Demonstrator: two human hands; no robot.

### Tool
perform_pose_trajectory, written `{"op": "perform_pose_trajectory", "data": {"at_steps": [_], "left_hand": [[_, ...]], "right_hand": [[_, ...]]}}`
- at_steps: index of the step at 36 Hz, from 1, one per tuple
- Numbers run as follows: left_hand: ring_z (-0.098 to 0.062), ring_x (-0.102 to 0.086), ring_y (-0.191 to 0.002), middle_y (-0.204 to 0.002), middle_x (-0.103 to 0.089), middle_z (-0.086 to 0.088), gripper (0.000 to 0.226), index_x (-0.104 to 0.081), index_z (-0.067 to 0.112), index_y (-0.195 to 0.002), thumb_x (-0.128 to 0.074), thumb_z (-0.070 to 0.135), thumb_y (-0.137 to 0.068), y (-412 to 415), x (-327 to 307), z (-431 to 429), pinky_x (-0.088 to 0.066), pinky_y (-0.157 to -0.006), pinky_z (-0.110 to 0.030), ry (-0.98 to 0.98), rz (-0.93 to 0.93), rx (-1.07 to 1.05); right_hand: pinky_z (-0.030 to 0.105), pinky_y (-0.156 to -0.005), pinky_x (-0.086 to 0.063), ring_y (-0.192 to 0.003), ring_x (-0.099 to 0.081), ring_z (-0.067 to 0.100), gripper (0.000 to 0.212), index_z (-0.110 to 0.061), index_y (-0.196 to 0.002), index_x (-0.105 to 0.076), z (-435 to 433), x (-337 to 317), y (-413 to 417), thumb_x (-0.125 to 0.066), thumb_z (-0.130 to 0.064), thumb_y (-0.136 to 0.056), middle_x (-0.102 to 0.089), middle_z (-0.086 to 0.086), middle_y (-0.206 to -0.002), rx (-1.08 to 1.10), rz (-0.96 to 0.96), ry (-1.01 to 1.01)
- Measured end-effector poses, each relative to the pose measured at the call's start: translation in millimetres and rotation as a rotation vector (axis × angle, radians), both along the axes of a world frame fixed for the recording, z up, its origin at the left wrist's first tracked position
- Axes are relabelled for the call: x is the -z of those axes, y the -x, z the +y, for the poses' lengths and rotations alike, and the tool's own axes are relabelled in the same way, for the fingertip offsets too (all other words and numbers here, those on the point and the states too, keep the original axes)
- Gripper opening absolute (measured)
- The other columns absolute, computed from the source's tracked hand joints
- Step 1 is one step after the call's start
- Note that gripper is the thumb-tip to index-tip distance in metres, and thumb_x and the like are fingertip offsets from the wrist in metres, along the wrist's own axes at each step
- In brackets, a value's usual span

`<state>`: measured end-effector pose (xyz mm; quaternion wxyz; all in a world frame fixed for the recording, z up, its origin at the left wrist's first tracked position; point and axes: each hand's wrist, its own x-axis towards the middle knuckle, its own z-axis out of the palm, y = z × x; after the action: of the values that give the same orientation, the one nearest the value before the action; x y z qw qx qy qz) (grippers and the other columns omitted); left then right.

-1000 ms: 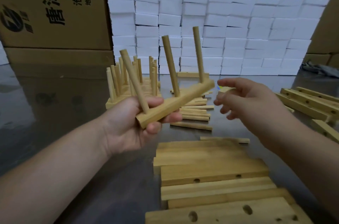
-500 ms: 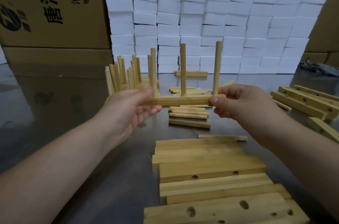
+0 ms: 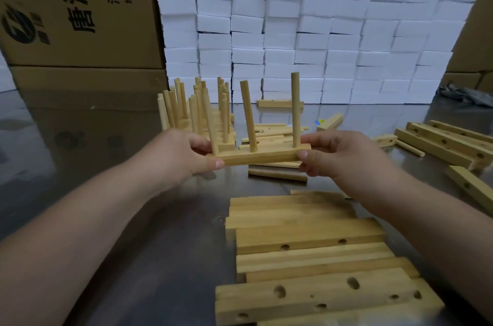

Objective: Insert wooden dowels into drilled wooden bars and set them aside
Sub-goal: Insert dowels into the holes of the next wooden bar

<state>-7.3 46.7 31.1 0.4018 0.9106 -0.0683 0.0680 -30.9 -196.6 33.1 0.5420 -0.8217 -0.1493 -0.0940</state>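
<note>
Far left first: big brown cardboard boxes (image 3: pixel 80 18) with black print stand at the far left corner of the dark glossy tabletop (image 3: pixel 80 160). Just right of them, toward the far edge, there's a cluster of finished bars (image 3: pixel 197 112), pale wood bristling with upright pegs.

In front of that cluster comes the left hand (image 3: pixel 181 154). Its thumb is on the near face and its fingers are curled round behind, clamped on the left end of the pale rectangular wooden bar (image 3: pixel 256 156). The bar is held level in the air over the middle of the tabletop. Three round wooden dowels (image 3: pixel 248 114) stand up from its top; the left two lean slightly and the right one is nearly upright.

Behind and below it, a heap of loose dowels (image 3: pixel 274 130) lies on the tabletop. The right hand (image 3: pixel 344 157) pinches the bar's right end, thumb in front and fingers tight behind.

A wall of white foam blocks (image 3: pixel 320 40) runs along the far edge. At the near edge lies a flat stack of drilled bars (image 3: pixel 306 235), holes showing. More long drilled bars (image 3: pixel 448 144) lie at the right edge.
</note>
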Motion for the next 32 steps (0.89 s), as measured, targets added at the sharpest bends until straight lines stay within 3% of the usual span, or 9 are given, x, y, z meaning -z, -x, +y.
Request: {"op": "perform_pose_trajectory", "data": {"at_steps": [4,9,12,19,25,32], "left_hand": [[0.005,-0.057,-0.062,-0.061,-0.063,0.030,0.012,-0.067,0.036,-0.067,-0.077,0.031,-0.070,2,-14,10,-0.034,-0.055,-0.015,-0.124,-0.058,-0.030],[0.002,-0.054,-0.063,-0.058,-0.062,0.022,0.018,-0.065,0.039,-0.062,-0.077,0.031,-0.072,1,-26,26,-0.034,-0.052,-0.018,-0.250,-0.106,-0.077],[-0.003,-0.057,-0.071,-0.070,-0.064,0.019,0.007,-0.071,0.035,-0.079,-0.076,0.033,-0.073,-2,-22,45,-0.037,-0.056,-0.021,-0.285,-0.095,-0.160],[-0.014,-0.056,-0.083,-0.087,-0.061,0.006,0.037,-0.066,0.021,-0.108,-0.073,0.036,-0.075,-15,5,86,-0.041,-0.065,-0.028,-0.434,0.032,-0.308],[-0.014,-0.054,-0.082,-0.085,-0.060,0.006,0.039,-0.068,0.018,-0.106,-0.075,0.039,-0.074,-32,19,91,-0.039,-0.065,-0.028,-0.403,-0.057,-0.384],[-0.016,-0.054,-0.077,-0.082,-0.060,0.002,0.022,-0.065,0.022,-0.084,-0.073,0.039,-0.075,-47,23,85,-0.040,-0.063,-0.028,-0.393,-0.092,-0.401]], "right_hand": [[0.009,-0.064,-0.051,-0.066,-0.066,-0.001,0.020,-0.038,-0.087,-0.058,3,2,1,-0.065,-0.019,-0.085,-0.071,-0.015,-0.067,-0.034,0.033,0.013],[0.025,-0.078,-0.055,-0.074,-0.069,0.011,0.011,-0.028,-0.093,-0.064,-1,0,-1,-0.064,-0.019,-0.086,-0.074,-0.003,-0.077,0.012,0.043,-0.044],[0.019,-0.071,-0.056,-0.070,-0.068,0.007,0.012,-0.017,-0.098,-0.067,-4,-3,-3,-0.061,-0.015,-0.088,-0.074,-0.003,-0.079,0.022,0.049,-0.122],[0.015,-0.063,-0.054,-0.064,-0.065,0.005,0.011,-0.022,-0.088,-0.066,-3,-2,-4,-0.057,-0.015,-0.090,-0.073,-0.005,-0.075,0.010,0.051,-0.129],[0.016,-0.063,-0.055,-0.063,-0.064,0.005,0.013,-0.024,-0.087,-0.066,-4,0,-6,-0.056,-0.016,-0.091,-0.073,-0.009,-0.074,-0.006,0.050,-0.106],[0.020,-0.066,-0.056,-0.063,-0.064,0.006,0.012,-0.023,-0.087,-0.067,-6,1,-7,-0.056,-0.018,-0.090,-0.073,-0.007,-0.075,-0.002,0.054,-0.094]]}}
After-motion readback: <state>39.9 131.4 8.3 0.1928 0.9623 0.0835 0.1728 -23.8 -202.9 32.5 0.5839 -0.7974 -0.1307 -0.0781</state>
